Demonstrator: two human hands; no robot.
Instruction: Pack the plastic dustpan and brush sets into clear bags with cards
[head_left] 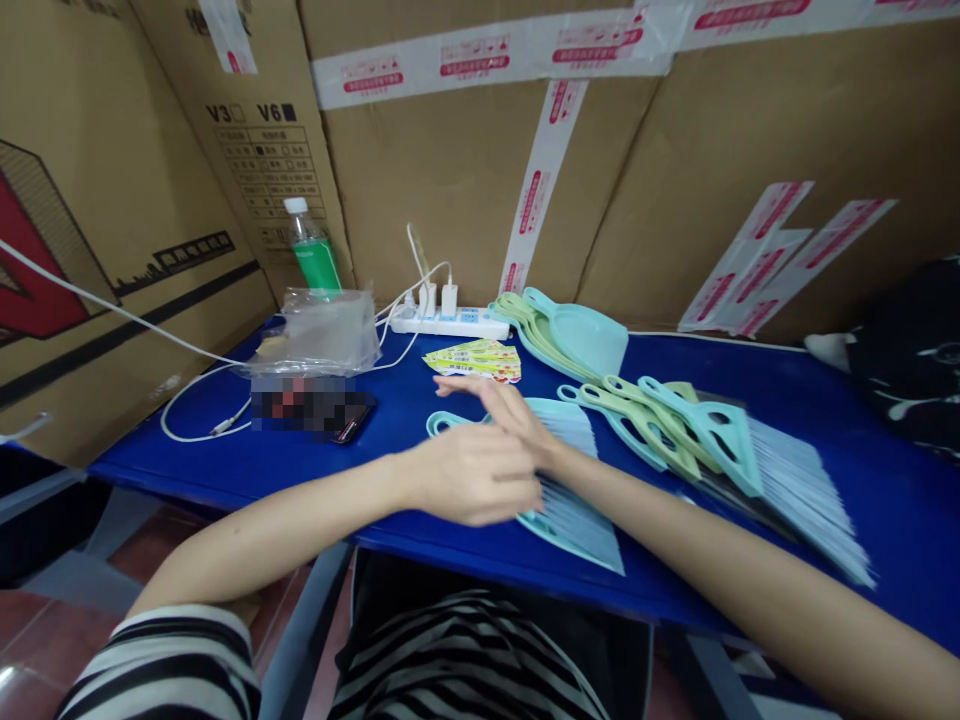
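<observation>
My left hand [474, 474], fingers curled, crosses in front of my right wrist; whatever may be in its fingers is hidden. My right hand [511, 415] reaches leftward with its fingers stretched out, just beyond the left one. Under both hands a light-blue dustpan [559, 545] lies on the table, with a small hand brush whose pale bristles [581, 505] rest in it. A blue looped handle [442, 421] sticks out to the left. Just past my right fingertips is a fan of yellow printed labels [480, 357].
Stacked dustpans [589, 335] lie behind, and several brushes [720, 440] to the right. A power strip [450, 322], clear plastic bags [326, 330], a green-labelled bottle [315, 255] and a phone [351, 418] are on the blue table [202, 470]. Cardboard [450, 190] walls the back.
</observation>
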